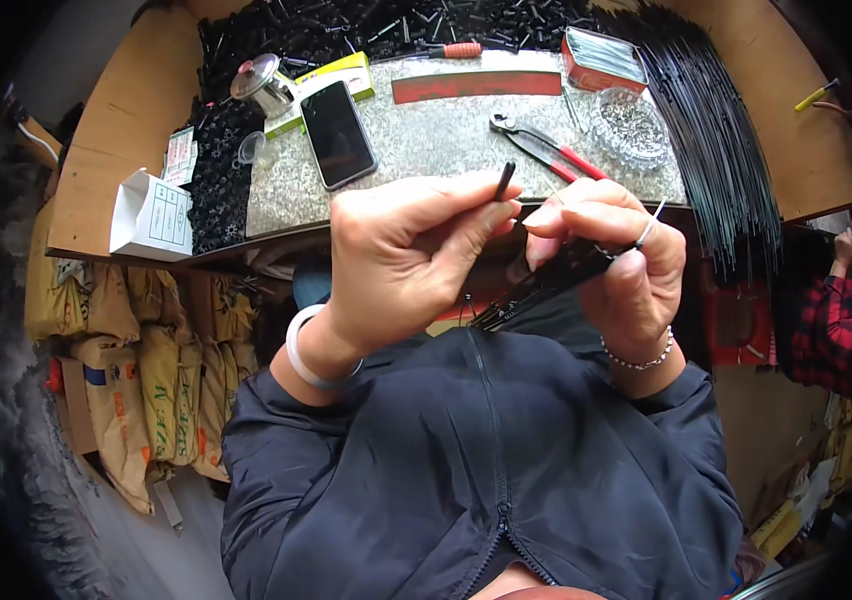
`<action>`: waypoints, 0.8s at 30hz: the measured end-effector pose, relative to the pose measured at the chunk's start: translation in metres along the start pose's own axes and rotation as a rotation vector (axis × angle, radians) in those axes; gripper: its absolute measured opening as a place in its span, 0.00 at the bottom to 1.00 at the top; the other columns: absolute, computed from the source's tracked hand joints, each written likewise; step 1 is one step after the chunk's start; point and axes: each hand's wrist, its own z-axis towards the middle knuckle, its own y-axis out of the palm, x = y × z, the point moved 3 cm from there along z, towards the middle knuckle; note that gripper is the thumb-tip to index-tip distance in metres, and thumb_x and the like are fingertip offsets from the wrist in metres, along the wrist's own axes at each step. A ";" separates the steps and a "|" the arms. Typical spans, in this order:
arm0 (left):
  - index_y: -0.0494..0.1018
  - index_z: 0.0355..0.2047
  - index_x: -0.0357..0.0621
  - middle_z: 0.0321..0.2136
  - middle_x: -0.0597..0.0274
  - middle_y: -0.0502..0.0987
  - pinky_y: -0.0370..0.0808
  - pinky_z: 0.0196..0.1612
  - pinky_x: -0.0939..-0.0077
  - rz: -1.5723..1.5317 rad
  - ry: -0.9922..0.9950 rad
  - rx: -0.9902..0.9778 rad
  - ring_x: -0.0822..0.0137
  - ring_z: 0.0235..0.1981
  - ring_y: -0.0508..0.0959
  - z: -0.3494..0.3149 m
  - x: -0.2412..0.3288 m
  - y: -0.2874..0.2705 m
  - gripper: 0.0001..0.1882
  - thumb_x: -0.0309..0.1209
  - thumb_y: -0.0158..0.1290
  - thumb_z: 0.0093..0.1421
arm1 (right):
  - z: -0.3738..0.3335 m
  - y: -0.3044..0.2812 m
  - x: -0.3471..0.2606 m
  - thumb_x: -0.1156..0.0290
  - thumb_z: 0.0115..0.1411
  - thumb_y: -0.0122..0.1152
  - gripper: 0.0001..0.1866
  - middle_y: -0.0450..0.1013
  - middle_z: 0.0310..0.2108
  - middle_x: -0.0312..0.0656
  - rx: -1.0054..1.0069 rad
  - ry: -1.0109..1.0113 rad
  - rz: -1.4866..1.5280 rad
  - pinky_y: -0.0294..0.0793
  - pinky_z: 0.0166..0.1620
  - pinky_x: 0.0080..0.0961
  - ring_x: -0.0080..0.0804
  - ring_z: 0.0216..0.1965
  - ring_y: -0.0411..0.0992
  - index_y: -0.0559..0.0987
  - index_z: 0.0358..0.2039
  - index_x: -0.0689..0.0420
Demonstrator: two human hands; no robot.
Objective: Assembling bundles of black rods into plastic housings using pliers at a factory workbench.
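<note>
My left hand [411, 240] is closed, thumb and forefinger pinching a short, slim black piece [505, 182] that points upward. Close beside it, my right hand [626, 260] is curled round a bundle of thin black rods [536, 290] slanting down toward my jacket. A thin pale wire [655, 215] sticks up by the right fingers; whether they grip it is unclear. Both hands are in front of the worktable's near edge. Just beyond the right hand, on the table [426, 150], lie end-cutting pliers [556, 152] with red handles.
A phone [339, 133], a lidded glass pot [264, 85], a red strip [476, 87], a glass dish of small parts [630, 128] and a red box of thin pins [603, 60] stand on the table. Long black rods [711, 130] overhang its right edge. A white box [153, 215] sits left.
</note>
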 end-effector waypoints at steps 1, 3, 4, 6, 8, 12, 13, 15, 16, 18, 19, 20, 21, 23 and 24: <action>0.77 0.34 0.33 0.26 0.55 0.80 0.76 0.30 0.82 0.016 -0.037 0.004 0.71 0.27 0.80 -0.002 0.000 0.001 0.09 0.17 0.56 0.50 | -0.001 0.000 0.002 0.56 0.64 0.45 0.24 0.70 0.37 0.55 0.006 -0.002 -0.015 0.72 0.37 0.30 0.33 0.32 0.69 0.72 0.45 0.66; 0.77 0.34 0.34 0.25 0.53 0.79 0.76 0.29 0.79 0.059 -0.042 0.023 0.68 0.26 0.81 -0.004 0.000 0.001 0.10 0.19 0.58 0.49 | 0.001 0.001 0.003 0.56 0.63 0.46 0.23 0.72 0.37 0.55 0.006 0.017 -0.032 0.71 0.37 0.27 0.32 0.32 0.69 0.73 0.45 0.66; 0.77 0.34 0.34 0.25 0.53 0.79 0.76 0.29 0.79 0.060 -0.038 0.026 0.68 0.26 0.81 -0.003 -0.001 0.002 0.10 0.19 0.58 0.49 | 0.001 0.002 0.003 0.56 0.63 0.46 0.23 0.72 0.37 0.55 0.002 0.013 -0.032 0.71 0.37 0.27 0.32 0.32 0.69 0.73 0.45 0.66; 0.77 0.34 0.35 0.24 0.52 0.79 0.75 0.28 0.79 0.115 0.076 0.041 0.66 0.25 0.81 -0.001 0.002 0.003 0.10 0.20 0.58 0.49 | 0.003 0.002 0.004 0.56 0.63 0.46 0.23 0.72 0.37 0.54 0.012 0.017 -0.048 0.71 0.37 0.27 0.32 0.33 0.69 0.73 0.44 0.65; 0.77 0.34 0.35 0.24 0.51 0.78 0.75 0.27 0.79 0.144 0.022 0.027 0.64 0.24 0.80 -0.001 0.002 0.003 0.10 0.21 0.58 0.49 | 0.005 0.002 0.005 0.60 0.62 0.49 0.21 0.73 0.38 0.52 0.030 0.000 -0.024 0.71 0.39 0.25 0.30 0.34 0.70 0.74 0.43 0.67; 0.77 0.33 0.36 0.24 0.51 0.78 0.75 0.27 0.79 0.137 0.001 0.046 0.64 0.24 0.80 -0.001 0.001 0.003 0.09 0.22 0.58 0.49 | 0.006 0.002 0.005 0.58 0.64 0.45 0.22 0.72 0.37 0.54 0.029 0.004 -0.099 0.70 0.38 0.26 0.30 0.32 0.69 0.74 0.44 0.65; 0.77 0.33 0.35 0.24 0.51 0.78 0.75 0.27 0.78 0.114 -0.016 0.055 0.64 0.24 0.80 -0.001 0.000 0.002 0.09 0.22 0.58 0.49 | 0.006 0.002 0.005 0.58 0.64 0.45 0.22 0.72 0.37 0.54 0.027 0.003 -0.099 0.70 0.38 0.26 0.30 0.32 0.69 0.74 0.44 0.65; 0.77 0.33 0.35 0.24 0.50 0.78 0.75 0.27 0.79 0.109 -0.019 0.058 0.63 0.24 0.80 -0.001 -0.002 0.001 0.09 0.22 0.57 0.50 | 0.007 0.003 0.005 0.57 0.64 0.45 0.22 0.72 0.37 0.54 0.044 0.011 -0.109 0.70 0.38 0.26 0.29 0.32 0.69 0.74 0.43 0.66; 0.77 0.33 0.35 0.24 0.50 0.78 0.75 0.28 0.79 0.104 -0.023 0.060 0.63 0.24 0.80 -0.001 -0.003 0.001 0.09 0.21 0.57 0.50 | 0.007 0.003 0.005 0.57 0.64 0.45 0.22 0.72 0.37 0.54 0.043 0.010 -0.110 0.70 0.38 0.26 0.29 0.32 0.69 0.74 0.43 0.66; 0.77 0.33 0.35 0.24 0.50 0.78 0.75 0.28 0.79 0.110 -0.032 0.057 0.63 0.25 0.80 -0.001 -0.003 0.000 0.09 0.21 0.57 0.50 | 0.008 0.004 0.004 0.57 0.64 0.45 0.23 0.72 0.37 0.53 0.062 0.029 -0.108 0.70 0.38 0.25 0.29 0.31 0.69 0.74 0.42 0.68; 0.77 0.33 0.35 0.24 0.50 0.78 0.75 0.28 0.79 0.116 -0.041 0.054 0.63 0.25 0.81 -0.001 -0.003 0.000 0.09 0.21 0.57 0.50 | 0.008 0.005 0.004 0.57 0.64 0.45 0.23 0.72 0.37 0.53 0.061 0.029 -0.108 0.70 0.38 0.25 0.29 0.31 0.69 0.74 0.42 0.68; 0.77 0.33 0.35 0.24 0.50 0.78 0.75 0.28 0.79 0.116 -0.041 0.055 0.63 0.25 0.81 -0.002 -0.003 0.000 0.09 0.21 0.57 0.50 | 0.008 0.006 0.004 0.57 0.64 0.45 0.24 0.72 0.36 0.53 0.065 0.030 -0.110 0.70 0.38 0.25 0.29 0.31 0.69 0.74 0.41 0.69; 0.77 0.33 0.35 0.25 0.50 0.78 0.75 0.28 0.79 0.121 -0.037 0.061 0.63 0.25 0.81 -0.002 -0.002 -0.001 0.09 0.21 0.57 0.50 | 0.008 0.006 0.004 0.56 0.64 0.45 0.24 0.72 0.36 0.53 0.068 0.032 -0.112 0.70 0.37 0.24 0.28 0.31 0.69 0.74 0.41 0.70; 0.77 0.33 0.35 0.25 0.50 0.78 0.75 0.28 0.79 0.126 -0.032 0.067 0.63 0.25 0.81 -0.002 -0.002 -0.001 0.09 0.21 0.57 0.50 | 0.009 0.007 0.004 0.56 0.64 0.45 0.25 0.72 0.36 0.53 0.067 0.035 -0.111 0.70 0.37 0.24 0.28 0.31 0.69 0.74 0.41 0.70; 0.77 0.33 0.35 0.25 0.50 0.78 0.75 0.27 0.79 0.112 -0.037 0.075 0.63 0.25 0.81 -0.002 -0.002 -0.001 0.09 0.21 0.57 0.50 | 0.009 0.007 0.005 0.56 0.64 0.44 0.25 0.72 0.36 0.53 0.068 0.038 -0.110 0.70 0.37 0.24 0.28 0.31 0.69 0.74 0.40 0.70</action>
